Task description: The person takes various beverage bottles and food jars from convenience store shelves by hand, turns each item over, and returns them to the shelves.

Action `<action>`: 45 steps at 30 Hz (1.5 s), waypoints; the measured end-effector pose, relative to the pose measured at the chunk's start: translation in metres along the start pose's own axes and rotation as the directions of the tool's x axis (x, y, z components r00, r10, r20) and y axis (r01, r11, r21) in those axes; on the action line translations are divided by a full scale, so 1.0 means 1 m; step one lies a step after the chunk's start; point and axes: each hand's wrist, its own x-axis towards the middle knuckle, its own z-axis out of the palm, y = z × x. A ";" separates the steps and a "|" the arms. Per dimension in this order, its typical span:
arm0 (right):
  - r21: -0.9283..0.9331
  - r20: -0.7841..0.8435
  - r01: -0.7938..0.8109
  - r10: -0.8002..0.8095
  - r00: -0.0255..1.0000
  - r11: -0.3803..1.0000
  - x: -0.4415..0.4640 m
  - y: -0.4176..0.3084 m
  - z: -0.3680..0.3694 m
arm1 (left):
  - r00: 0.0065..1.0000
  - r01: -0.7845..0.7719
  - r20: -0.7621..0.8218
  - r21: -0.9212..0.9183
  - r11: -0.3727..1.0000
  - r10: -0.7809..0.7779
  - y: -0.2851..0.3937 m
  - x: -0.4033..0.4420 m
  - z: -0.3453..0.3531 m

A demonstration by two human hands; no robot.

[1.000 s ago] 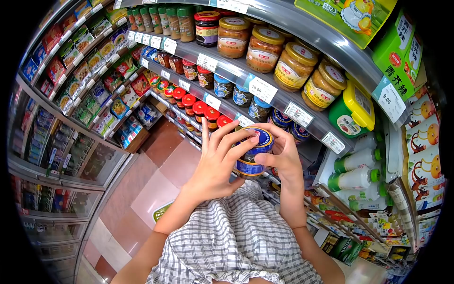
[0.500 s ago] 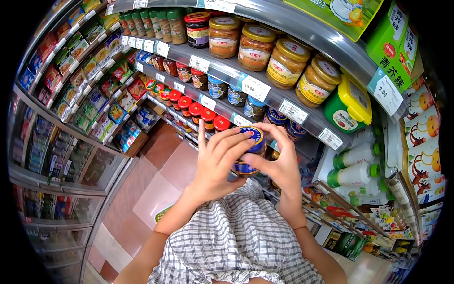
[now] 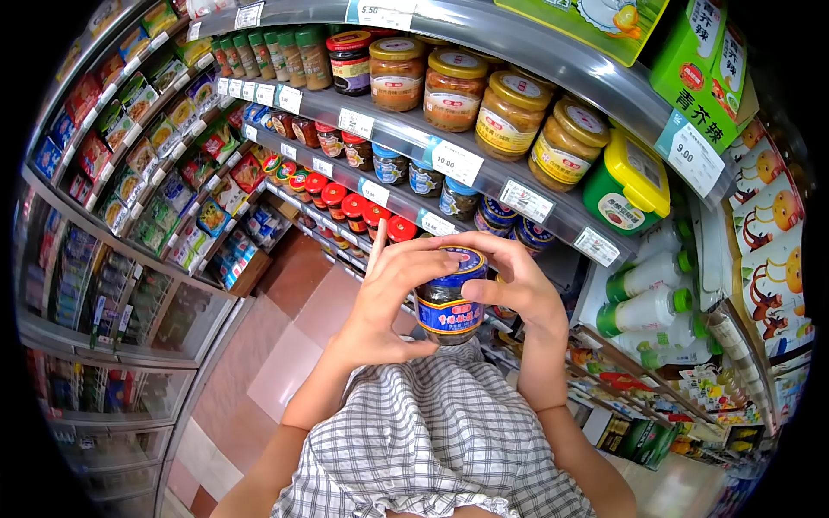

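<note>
A glass jar [image 3: 449,304] with a blue lid, dark contents and a blue label is held in front of my body, its label turned up toward me. My left hand [image 3: 380,298] wraps the jar's left side, fingers over the lid and thumb low near its base. From the right, my right hand [image 3: 518,281] grips the lid area, with the thumb on the front of the rim. Similar blue-lidded jars [image 3: 496,216] stand on the shelf just beyond my hands. Part of the lid is hidden under my fingers.
Shelves ahead carry yellow-lidded jars [image 3: 511,112], red-lidded jars [image 3: 354,207] and a green tub with a yellow lid [image 3: 626,181]. A price-tagged shelf edge [image 3: 453,160] runs close above my hands. White bottles [image 3: 643,312] stand at right; packets [image 3: 160,177] fill racks at left.
The jar has tilted so its front label now faces me, where before mostly the lid showed. Both hands have shifted slightly down and stay on it.
</note>
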 end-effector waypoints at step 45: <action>-0.474 -0.788 -0.234 -0.290 0.543 0.849 -0.095 0.069 -0.110 | 0.864 -0.048 0.504 0.135 0.990 -0.027 -0.040 -0.001 0.065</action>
